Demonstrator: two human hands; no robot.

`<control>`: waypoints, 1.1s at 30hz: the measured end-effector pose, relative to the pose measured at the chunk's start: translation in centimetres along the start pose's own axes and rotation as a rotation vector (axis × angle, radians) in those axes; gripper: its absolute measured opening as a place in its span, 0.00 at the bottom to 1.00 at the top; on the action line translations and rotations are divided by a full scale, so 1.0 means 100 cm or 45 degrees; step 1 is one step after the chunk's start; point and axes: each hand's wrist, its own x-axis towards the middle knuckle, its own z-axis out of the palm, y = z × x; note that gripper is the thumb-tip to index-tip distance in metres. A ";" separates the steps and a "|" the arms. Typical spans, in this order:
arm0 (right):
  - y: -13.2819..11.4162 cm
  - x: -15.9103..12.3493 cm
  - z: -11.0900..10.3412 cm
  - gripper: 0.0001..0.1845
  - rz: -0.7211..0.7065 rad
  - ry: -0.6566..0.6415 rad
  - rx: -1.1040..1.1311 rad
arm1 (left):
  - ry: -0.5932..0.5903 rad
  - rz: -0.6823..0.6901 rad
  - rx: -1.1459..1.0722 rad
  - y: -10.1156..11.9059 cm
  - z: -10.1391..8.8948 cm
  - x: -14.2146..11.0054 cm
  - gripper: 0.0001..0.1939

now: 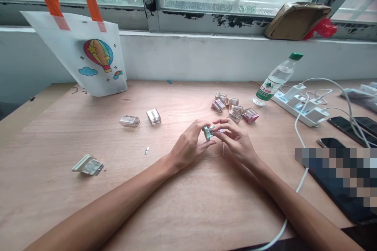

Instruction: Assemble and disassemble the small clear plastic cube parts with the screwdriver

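Between my hands is a small translucent green pencil sharpener [208, 133], held up off the table. My left hand [188, 143] pinches it by its left side. The fingertips of my right hand [237, 141] meet its right side. Tucked in the right hand is a small screwdriver [223, 151], its thin metal shaft pointing down and a bit of purple showing between the fingers. Beyond my hands lies a cluster of several clear and pinkish sharpeners [235, 110]. Two more, a clear sharpener [129, 121] and a whitish sharpener [153, 117], lie to the left.
A loose blade [147, 150] lies left of my hands. Farther left are a small plastic packet [88, 165] and a tiny screw [105, 170]. A white bag [100, 59] stands back left. At right are a water bottle [275, 80], a power strip [300, 108], cables and phones [343, 127].
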 end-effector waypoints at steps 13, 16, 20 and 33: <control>-0.002 -0.001 0.006 0.09 0.024 0.016 -0.080 | 0.002 0.032 0.012 0.001 0.001 0.000 0.25; -0.003 -0.002 0.006 0.08 0.036 0.027 -0.069 | 0.003 0.044 0.021 0.001 0.002 -0.001 0.24; -0.003 -0.003 0.006 0.08 0.039 0.020 -0.056 | 0.005 0.038 0.024 0.001 0.002 -0.001 0.24; -0.002 -0.005 0.012 0.06 0.111 0.041 0.143 | 0.021 0.061 0.037 0.000 0.001 -0.003 0.22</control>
